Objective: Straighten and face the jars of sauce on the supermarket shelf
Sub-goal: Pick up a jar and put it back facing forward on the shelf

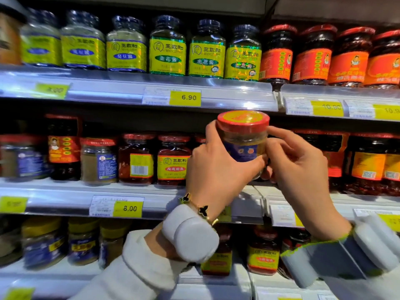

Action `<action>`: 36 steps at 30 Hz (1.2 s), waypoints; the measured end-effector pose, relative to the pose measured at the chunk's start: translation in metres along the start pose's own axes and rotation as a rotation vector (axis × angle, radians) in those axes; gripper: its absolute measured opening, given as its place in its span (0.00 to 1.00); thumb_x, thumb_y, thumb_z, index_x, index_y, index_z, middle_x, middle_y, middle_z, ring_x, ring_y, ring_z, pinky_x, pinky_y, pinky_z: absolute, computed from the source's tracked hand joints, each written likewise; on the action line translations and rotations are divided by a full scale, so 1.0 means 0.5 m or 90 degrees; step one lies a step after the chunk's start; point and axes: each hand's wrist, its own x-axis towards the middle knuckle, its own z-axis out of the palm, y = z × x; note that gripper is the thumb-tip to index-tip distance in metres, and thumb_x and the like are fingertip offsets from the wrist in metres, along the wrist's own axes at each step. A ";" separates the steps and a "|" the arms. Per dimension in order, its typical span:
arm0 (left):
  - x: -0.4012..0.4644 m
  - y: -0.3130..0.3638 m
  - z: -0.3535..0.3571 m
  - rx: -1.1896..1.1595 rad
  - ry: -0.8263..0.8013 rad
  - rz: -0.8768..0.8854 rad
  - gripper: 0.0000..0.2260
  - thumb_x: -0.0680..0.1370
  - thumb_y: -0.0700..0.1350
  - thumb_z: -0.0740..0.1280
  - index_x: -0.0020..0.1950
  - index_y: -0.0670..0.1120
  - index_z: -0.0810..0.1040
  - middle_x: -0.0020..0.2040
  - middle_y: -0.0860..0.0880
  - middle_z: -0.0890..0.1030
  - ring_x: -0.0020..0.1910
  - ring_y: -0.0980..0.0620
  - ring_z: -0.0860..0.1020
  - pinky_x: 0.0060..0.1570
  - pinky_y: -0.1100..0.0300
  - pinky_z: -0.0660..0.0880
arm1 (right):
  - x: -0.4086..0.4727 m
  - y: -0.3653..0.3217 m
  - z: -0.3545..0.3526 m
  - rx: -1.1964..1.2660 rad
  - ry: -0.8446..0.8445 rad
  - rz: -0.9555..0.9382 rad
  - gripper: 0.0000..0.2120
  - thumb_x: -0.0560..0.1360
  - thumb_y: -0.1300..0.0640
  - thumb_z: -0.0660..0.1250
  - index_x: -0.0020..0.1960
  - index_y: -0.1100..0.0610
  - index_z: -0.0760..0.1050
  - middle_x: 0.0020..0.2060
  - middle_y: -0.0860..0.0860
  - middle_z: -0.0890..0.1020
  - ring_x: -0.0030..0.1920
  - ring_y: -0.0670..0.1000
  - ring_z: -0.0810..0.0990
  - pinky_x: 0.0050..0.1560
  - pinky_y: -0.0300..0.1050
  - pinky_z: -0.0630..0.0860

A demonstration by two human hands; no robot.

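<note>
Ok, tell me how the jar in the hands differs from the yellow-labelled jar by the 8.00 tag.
The held jar has a blue label and pale brownish contents; the shelf jar has a yellow label and dark red contents. The held jar is gripped by the left hand and right hand in front of the shelf; the shelf jar stands upright in its row, label forward. Both have red lids.

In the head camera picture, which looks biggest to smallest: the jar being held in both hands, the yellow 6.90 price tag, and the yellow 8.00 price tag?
1. The held jar, gripped by the left hand and right hand; it looks largest, though it is nearest the camera.
2-3. The 6.90 tag and the 8.00 tag look about alike; I would not rank them.
</note>
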 end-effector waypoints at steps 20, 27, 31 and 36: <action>0.022 -0.223 -0.328 0.092 0.030 -0.034 0.36 0.53 0.70 0.68 0.57 0.61 0.66 0.39 0.63 0.74 0.44 0.57 0.77 0.41 0.63 0.70 | -0.077 -0.150 0.333 -0.024 -0.072 -0.053 0.10 0.70 0.55 0.61 0.40 0.42 0.78 0.32 0.41 0.81 0.30 0.45 0.78 0.34 0.42 0.76; 0.038 -0.320 -0.445 0.092 0.025 -0.052 0.35 0.52 0.71 0.67 0.57 0.63 0.65 0.40 0.63 0.77 0.40 0.63 0.75 0.35 0.72 0.67 | -0.094 -0.199 0.466 -0.071 -0.107 -0.057 0.09 0.69 0.55 0.61 0.40 0.45 0.79 0.32 0.38 0.81 0.36 0.36 0.78 0.37 0.27 0.69; 0.051 -0.372 -0.516 0.100 0.037 -0.054 0.34 0.52 0.71 0.67 0.55 0.63 0.65 0.37 0.64 0.73 0.37 0.63 0.73 0.34 0.69 0.67 | -0.087 -0.229 0.546 -0.131 -0.140 -0.055 0.08 0.70 0.52 0.62 0.44 0.47 0.80 0.40 0.44 0.83 0.42 0.40 0.78 0.46 0.33 0.71; 0.059 -0.412 -0.569 0.104 0.035 -0.070 0.35 0.53 0.69 0.69 0.58 0.61 0.66 0.43 0.60 0.78 0.43 0.57 0.77 0.39 0.65 0.70 | -0.055 -0.232 0.622 -0.307 -0.206 -0.043 0.18 0.72 0.48 0.63 0.58 0.56 0.73 0.52 0.58 0.78 0.56 0.60 0.72 0.57 0.51 0.69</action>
